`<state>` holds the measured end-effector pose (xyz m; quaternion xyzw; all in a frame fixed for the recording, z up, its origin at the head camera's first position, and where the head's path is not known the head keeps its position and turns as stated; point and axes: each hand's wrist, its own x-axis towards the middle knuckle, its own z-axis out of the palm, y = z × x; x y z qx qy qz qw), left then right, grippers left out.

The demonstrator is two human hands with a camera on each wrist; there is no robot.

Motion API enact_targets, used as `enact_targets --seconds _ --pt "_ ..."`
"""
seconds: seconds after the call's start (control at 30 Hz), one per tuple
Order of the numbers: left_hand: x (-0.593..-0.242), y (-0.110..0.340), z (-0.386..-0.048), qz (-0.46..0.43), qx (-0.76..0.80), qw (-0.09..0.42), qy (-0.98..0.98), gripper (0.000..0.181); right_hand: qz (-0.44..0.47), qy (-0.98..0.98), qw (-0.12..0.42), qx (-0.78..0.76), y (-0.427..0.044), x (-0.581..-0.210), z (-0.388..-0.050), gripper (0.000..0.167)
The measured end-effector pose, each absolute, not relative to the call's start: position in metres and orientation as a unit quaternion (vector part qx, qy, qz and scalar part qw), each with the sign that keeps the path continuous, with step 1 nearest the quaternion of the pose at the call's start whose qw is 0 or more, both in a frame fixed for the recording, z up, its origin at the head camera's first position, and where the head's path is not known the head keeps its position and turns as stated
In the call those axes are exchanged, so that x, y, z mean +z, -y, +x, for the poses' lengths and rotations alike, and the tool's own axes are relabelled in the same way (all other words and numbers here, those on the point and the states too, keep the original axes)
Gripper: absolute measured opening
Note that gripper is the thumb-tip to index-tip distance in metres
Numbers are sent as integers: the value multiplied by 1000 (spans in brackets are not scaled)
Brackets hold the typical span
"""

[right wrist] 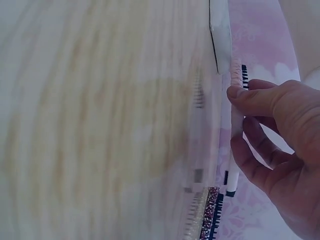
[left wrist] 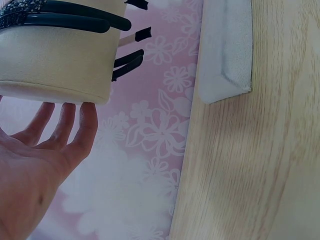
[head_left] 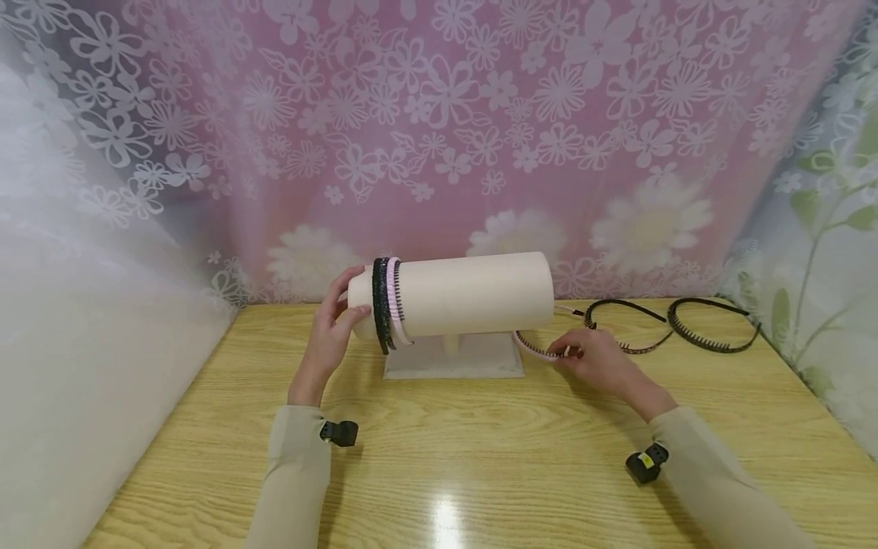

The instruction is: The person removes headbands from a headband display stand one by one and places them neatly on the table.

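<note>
A cream padded roll [head_left: 473, 293] lies level on a stand with a pale base [head_left: 453, 366]. Around its left part sit black headbands [head_left: 381, 305] and a pink one with dark teeth [head_left: 394, 293]. My left hand [head_left: 328, 335] holds the roll's left end, thumb in front; in the left wrist view several fingertips [left wrist: 87, 107] touch its end edge. Right of the base, my right hand [head_left: 604, 366] pinches a light pink toothed headband [head_left: 531, 349]; the right wrist view shows this headband [right wrist: 236, 120] between thumb and fingers.
Right of my right hand, a black toothed headband [head_left: 709, 343] lies on the wooden table [head_left: 439, 450]. Between them is a dark headband with a speckled front [head_left: 645, 350]. A floral pink curtain [head_left: 439, 152] hangs behind the table.
</note>
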<state>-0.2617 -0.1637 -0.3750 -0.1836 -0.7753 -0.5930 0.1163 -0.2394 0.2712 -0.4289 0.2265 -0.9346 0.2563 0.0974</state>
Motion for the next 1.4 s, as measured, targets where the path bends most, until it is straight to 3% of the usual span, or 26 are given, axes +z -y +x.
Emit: enact_targets --seconds 1.4 --pt "-376 163 -262 -179 -588 122 779 57 154 938 53 305 -282 -430 -245 17"
